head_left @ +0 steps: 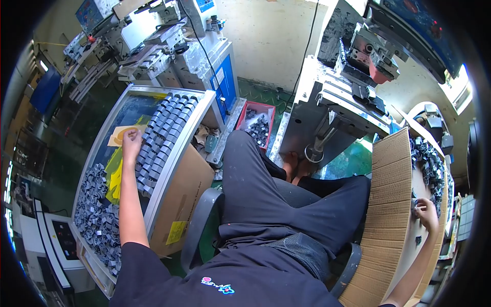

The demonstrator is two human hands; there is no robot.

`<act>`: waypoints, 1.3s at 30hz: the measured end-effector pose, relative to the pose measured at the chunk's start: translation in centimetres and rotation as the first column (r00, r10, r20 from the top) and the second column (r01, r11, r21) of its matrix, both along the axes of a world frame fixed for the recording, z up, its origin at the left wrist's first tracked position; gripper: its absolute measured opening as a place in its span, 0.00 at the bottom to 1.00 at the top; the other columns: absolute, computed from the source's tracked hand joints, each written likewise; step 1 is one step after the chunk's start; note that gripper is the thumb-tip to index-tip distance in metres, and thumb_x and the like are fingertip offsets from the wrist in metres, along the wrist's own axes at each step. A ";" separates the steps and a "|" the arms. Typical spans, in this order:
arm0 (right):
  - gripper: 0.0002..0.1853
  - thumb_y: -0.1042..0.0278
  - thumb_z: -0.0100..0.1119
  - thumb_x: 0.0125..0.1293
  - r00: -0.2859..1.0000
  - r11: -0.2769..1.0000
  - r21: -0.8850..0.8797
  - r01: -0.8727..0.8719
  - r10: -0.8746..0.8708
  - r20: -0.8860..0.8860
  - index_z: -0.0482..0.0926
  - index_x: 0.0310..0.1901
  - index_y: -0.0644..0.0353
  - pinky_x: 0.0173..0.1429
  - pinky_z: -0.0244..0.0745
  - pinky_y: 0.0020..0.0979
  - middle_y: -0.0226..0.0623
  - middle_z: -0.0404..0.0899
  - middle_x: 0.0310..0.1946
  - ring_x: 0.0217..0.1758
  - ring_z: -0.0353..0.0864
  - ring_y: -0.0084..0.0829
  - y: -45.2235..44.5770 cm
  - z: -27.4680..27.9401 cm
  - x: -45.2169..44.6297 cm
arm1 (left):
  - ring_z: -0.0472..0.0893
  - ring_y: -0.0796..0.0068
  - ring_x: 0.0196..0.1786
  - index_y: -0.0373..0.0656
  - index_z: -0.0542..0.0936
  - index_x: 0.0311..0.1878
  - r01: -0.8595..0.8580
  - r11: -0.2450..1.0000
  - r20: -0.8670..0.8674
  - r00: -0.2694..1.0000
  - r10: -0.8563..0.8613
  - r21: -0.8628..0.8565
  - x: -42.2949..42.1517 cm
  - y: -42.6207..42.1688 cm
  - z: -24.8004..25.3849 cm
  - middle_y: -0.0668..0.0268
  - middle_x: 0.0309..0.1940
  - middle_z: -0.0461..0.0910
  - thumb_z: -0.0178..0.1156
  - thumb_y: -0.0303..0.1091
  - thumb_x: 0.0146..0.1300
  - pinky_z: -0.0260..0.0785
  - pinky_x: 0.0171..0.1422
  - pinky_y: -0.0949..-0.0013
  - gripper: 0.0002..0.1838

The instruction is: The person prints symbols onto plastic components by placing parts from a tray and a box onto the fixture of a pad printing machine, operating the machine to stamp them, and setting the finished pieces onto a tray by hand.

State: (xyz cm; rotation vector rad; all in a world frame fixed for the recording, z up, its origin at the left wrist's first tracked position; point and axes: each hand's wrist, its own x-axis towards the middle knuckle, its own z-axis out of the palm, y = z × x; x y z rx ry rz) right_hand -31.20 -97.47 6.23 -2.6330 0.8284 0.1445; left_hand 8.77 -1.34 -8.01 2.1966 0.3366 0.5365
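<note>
On my left, rows of grey curved plastic pieces [166,133] stand lined up on a framed tray [176,174]. My left hand [132,140] is beside these rows, over a tan card [116,137] with an orange round patch. Its fingertips are pinched together; whether anything is between them is too small to tell. A heap of loose grey pieces [97,220] fills the tray's near left part, next to a yellow sheet [114,179]. Far to the right, my right hand [427,214] is inside a cardboard box [386,204], its fingers closed on a small dark plastic part [414,202].
More dark parts [429,163] are piled in the box's far end, with one loose part [418,240] nearer me. A machine [348,97] stands ahead, beside a red bin [257,123] of parts. Chair armrests [202,225] flank my lap.
</note>
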 end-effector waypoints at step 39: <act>0.17 0.71 0.59 0.72 0.531 0.970 0.190 -0.148 -0.084 0.843 0.72 0.60 0.61 0.42 0.74 0.22 0.35 0.80 0.46 0.39 0.77 0.19 11.3 4.5 6.1 | 0.81 0.71 0.51 0.41 0.82 0.56 0.939 0.306 0.149 0.283 -0.947 0.160 -0.4 -58.3 18.4 0.60 0.48 0.84 0.63 0.45 0.66 0.72 0.57 0.69 0.22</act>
